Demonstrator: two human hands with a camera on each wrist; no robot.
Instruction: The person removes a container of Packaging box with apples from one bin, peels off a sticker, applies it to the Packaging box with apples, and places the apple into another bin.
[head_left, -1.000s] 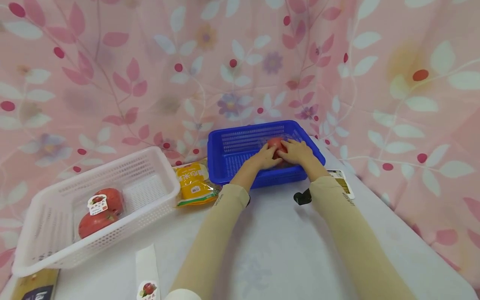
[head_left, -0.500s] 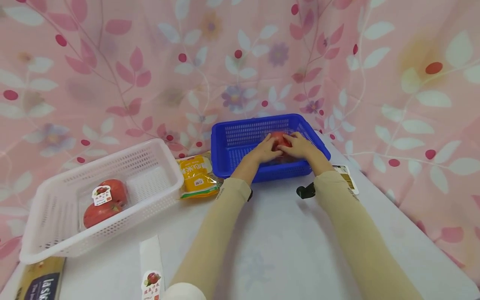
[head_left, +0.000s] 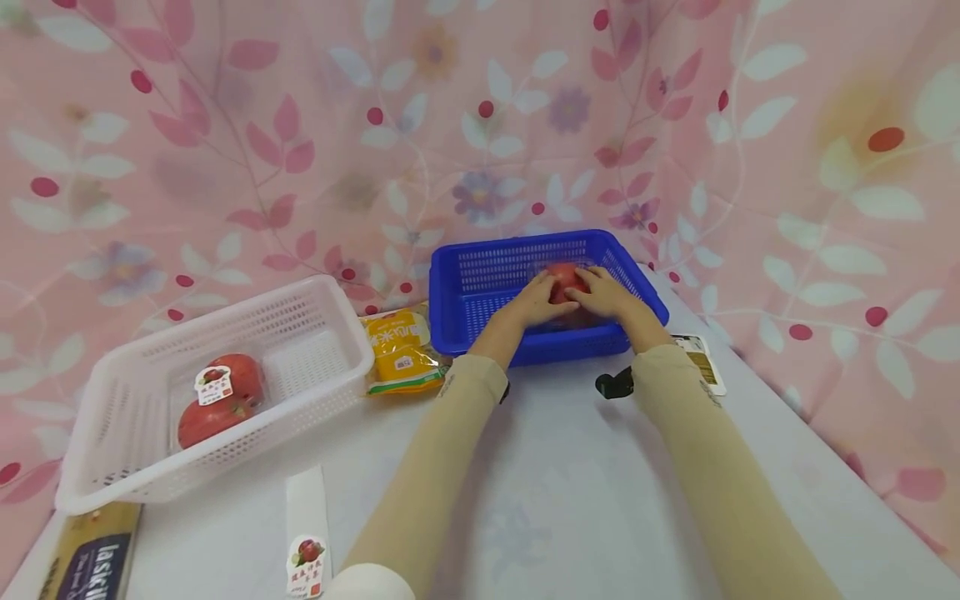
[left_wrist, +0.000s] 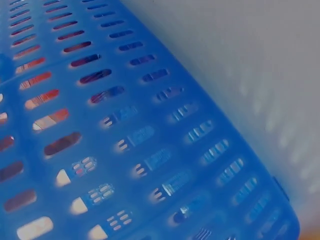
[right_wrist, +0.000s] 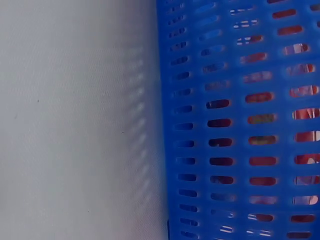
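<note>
Both my hands reach into the blue basket at the back of the table in the head view. Red tomatoes in clear plastic packaging lie at its right end. My left hand holds the pack from the left, fingers bent over the tomatoes. From the right, my right hand grips it the same way. The hands hide much of the pack. Each wrist view shows only the slotted wall of the blue basket, with red showing through the slots; no fingers appear there.
At left stands a white basket with another pack of tomatoes. A yellow food bag lies between the baskets. A labelled paper strip, a golden box and a white-edged card lie on the table.
The head view has shifted, so the baskets appear a little farther right. Both hands stay on the tomato pack in the blue basket, with only slight movement of the fingers.
</note>
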